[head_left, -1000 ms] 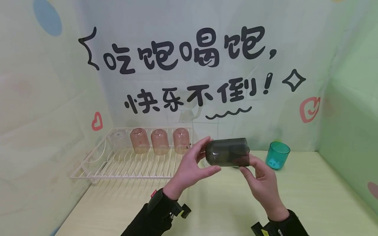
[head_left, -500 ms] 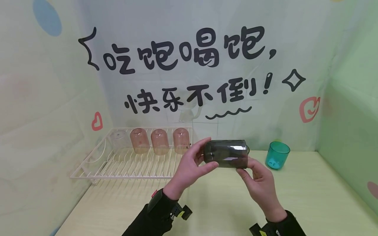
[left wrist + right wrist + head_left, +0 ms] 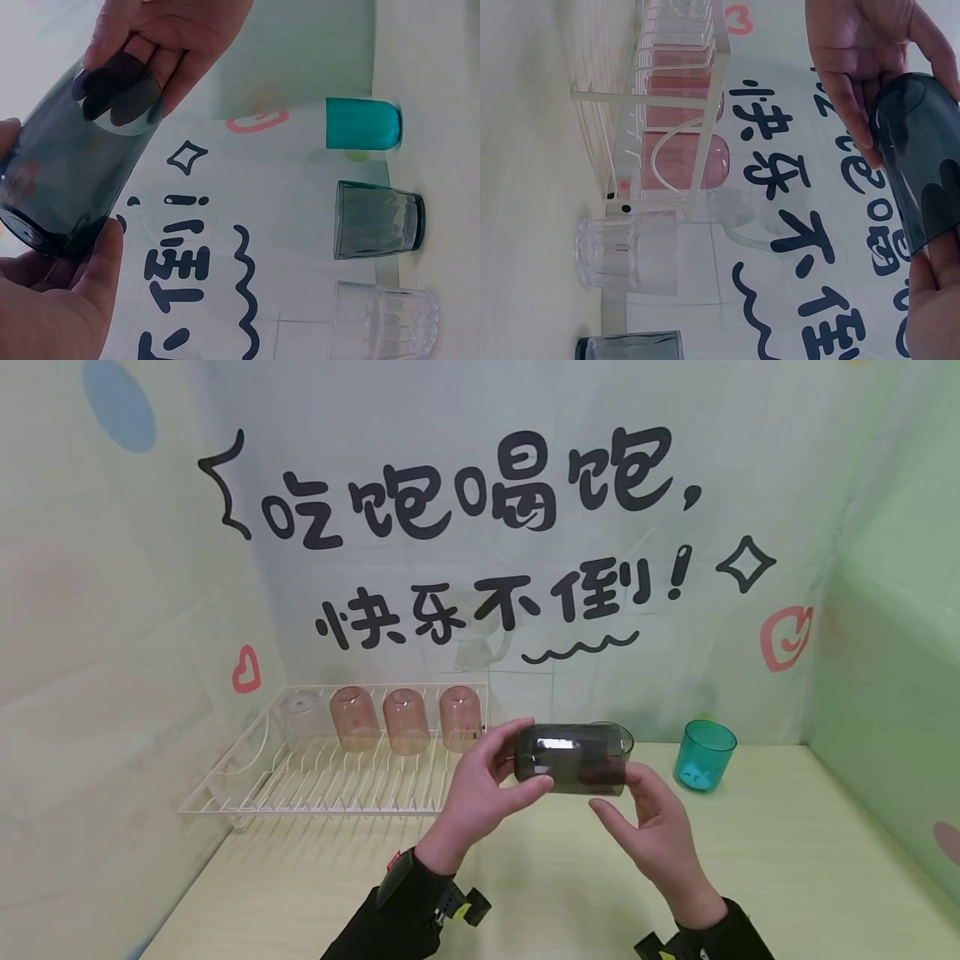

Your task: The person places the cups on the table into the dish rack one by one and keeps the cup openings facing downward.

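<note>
While aloft, glass (image 3: 566, 760) horizontal, mouth (image 3: 621, 781) rightward.

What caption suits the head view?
Left hand grips a dark glass sideways, right hand at its mouth, beyond them a white rack of upturned cups and a teal cup.

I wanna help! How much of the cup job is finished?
Looks done: three pink cups and a clear cup sit upside down on the rack.
In hand: the left hand holds a dark glass sideways, right hand at its mouth, not racked yet.
Probably left: the teal cup, grey glass and clear glass standing upright on the table.
</note>
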Demonstrator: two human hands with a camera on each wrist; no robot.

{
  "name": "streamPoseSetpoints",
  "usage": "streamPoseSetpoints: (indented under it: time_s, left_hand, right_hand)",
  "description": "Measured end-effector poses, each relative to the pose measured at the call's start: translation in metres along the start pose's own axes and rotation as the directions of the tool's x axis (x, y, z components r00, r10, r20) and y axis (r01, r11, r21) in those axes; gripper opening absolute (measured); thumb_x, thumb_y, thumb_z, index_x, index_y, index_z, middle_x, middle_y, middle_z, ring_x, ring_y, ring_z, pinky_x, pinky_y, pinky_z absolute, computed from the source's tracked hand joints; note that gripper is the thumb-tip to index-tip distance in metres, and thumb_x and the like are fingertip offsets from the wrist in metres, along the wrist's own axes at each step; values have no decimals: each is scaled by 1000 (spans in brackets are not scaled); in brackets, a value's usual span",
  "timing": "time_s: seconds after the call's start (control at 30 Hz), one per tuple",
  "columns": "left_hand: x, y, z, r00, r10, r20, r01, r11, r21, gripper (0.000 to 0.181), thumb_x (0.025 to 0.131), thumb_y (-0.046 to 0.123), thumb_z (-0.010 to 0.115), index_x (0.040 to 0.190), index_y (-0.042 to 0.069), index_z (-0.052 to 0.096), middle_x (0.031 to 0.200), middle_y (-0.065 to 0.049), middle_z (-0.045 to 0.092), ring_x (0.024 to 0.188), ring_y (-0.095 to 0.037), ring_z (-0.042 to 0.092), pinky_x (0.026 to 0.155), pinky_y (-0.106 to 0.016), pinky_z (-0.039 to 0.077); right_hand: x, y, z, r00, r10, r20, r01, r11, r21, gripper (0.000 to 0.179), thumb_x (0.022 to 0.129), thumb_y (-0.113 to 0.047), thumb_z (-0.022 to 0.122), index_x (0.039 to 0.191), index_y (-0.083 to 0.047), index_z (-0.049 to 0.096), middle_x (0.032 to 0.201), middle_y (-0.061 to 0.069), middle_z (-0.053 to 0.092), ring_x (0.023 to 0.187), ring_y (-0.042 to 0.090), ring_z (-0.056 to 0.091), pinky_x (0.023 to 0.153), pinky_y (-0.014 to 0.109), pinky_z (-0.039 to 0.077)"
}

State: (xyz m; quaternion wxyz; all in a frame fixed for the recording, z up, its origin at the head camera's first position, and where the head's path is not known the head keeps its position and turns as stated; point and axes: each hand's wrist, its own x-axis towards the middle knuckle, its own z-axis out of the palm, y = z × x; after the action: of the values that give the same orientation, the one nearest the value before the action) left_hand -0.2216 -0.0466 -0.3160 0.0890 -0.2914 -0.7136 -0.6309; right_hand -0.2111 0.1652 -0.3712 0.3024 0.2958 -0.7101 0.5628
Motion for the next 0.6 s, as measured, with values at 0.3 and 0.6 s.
streamPoseSetpoints:
  time_s: [0.3,0.6]
  left_hand:
    - [-2,-2,1,1000,9,-6,-9,1000,-5,58,73,15,71,125,12,47,111,-6,51,97,-20,52,88,-35,43]
    - [-4,-4,-3,1000,-23,-7,23,1000,18,59,73,16,71,126,14,46,111,-7,52,97,-21,52,89,-35,42]
  right_hand:
    - [0,-2,-1,1000,-7,4,7,1000,-8,59,67,10,67,121,-5,50,116,13,54,114,21,44,101,29,28]
    - [-2,-1,-7,999,40,27,-39,998,-56,65,69,6,69,127,-9,45,124,8,49,120,19,39,102,27,27]
